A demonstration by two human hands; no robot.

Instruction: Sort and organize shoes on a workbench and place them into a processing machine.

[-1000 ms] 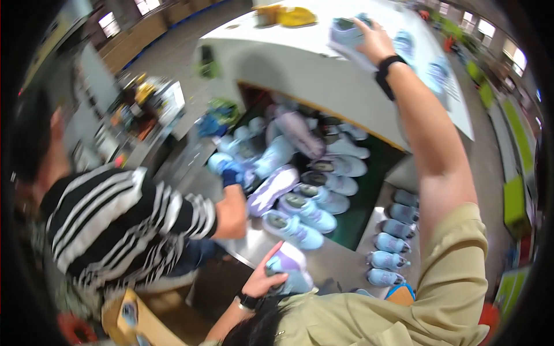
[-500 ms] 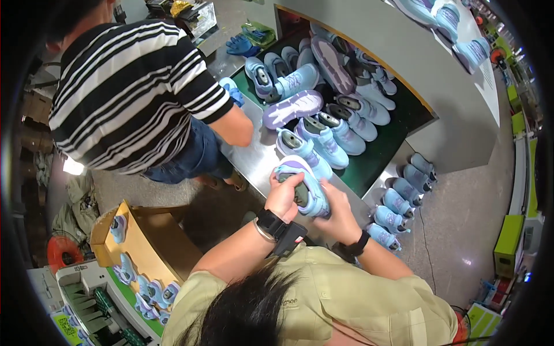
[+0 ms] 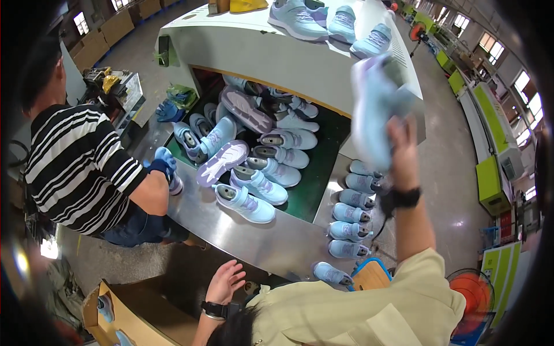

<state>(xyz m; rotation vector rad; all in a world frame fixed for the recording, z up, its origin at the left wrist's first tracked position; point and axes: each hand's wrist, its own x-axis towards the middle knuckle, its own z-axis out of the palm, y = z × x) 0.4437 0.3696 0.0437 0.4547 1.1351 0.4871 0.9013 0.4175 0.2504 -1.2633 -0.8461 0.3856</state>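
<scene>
My right hand (image 3: 404, 153) is raised at the right and grips a light blue sneaker (image 3: 369, 124), blurred by motion, in front of the grey machine's right end. Below the front edge of the metal table (image 3: 225, 230), my left hand (image 3: 224, 282) is empty, its fingers apart. On the green belt (image 3: 320, 179) lies a pile of similar light blue sneakers, one showing its lilac sole (image 3: 223, 163). The sneaker nearest me (image 3: 245, 205) rests on the metal. A row of sneakers (image 3: 350, 214) stands along the table's right side.
Several sneakers (image 3: 297, 20) sit atop the grey machine (image 3: 259, 46). At left, a person in a striped shirt (image 3: 81, 167) holds a shoe in blue gloves (image 3: 164, 161). A stool (image 3: 371, 275), a red fan (image 3: 470, 294) and a box (image 3: 130, 323) stand near me.
My right hand has carried the sneaker from in front of me up and to the right. My left hand has let go of it and drawn back. The view has shifted.
</scene>
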